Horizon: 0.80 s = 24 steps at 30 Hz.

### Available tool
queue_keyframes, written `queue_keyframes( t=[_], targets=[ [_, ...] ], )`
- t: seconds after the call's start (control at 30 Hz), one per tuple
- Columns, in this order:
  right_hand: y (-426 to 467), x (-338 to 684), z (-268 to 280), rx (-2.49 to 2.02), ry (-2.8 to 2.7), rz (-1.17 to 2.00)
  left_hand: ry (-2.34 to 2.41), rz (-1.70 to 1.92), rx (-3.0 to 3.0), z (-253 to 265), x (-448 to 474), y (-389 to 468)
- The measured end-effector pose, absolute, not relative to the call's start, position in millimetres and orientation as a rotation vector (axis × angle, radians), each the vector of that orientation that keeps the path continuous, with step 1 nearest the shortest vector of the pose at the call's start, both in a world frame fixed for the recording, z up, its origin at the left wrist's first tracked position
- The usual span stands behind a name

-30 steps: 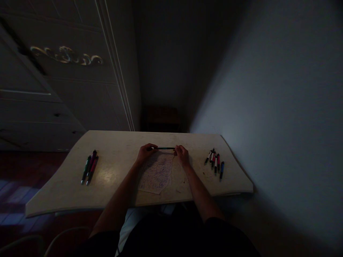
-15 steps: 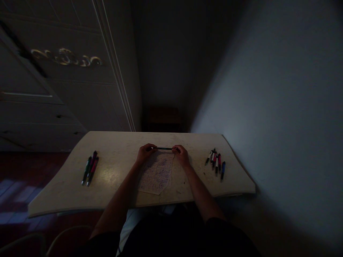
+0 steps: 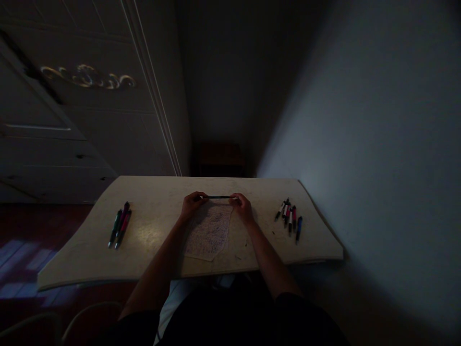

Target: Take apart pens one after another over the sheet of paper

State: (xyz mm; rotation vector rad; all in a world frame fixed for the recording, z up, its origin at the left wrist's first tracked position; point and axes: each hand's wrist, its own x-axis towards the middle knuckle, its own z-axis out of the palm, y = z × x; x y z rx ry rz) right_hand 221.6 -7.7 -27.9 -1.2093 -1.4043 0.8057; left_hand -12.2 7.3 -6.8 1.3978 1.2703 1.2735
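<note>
A slim dark pen (image 3: 219, 197) is held level, side to side, between my two hands. My left hand (image 3: 192, 204) pinches its left end, and my right hand (image 3: 242, 207) pinches the other end. Below the pen lies a patterned, purplish sheet (image 3: 209, 232), which looks like cloth or paper, flat on the table. My forearms flank this sheet, the left one covering part of its edge. Dim light hides the pen's finer details.
The pale table (image 3: 154, 262) has green, purple and pink pens (image 3: 124, 229) on its left. Several white, pink and black pens (image 3: 290, 216) and a blue pen (image 3: 299, 230) lie at right. A wall (image 3: 378, 168) borders the right side, a cabinet (image 3: 118, 139) the back left.
Both hands have shifted slightly left and up in view, keeping the pen level between them. The pens on either side lie as before.
</note>
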Motion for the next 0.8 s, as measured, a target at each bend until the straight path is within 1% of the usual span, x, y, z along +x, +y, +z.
queue_keyframes(
  t=[0.13, 0.47, 0.8],
  targets=[
    [-7.2, 223.8, -29.8, -1.224, -1.455, 0.742, 1.248, 1.297, 1.393, -16.2, -14.7, 11.7],
    [-14.7, 223.2, -17.8, -1.198, -1.528, 0.904, 1.28, 1.259, 1.413, -9.7, -11.7, 10.4],
    [-19.0, 220.7, -14.7, -1.233, -1.536, 0.867, 1.273, 1.204, 1.428, -9.0, -9.3, 10.5]
  ],
)
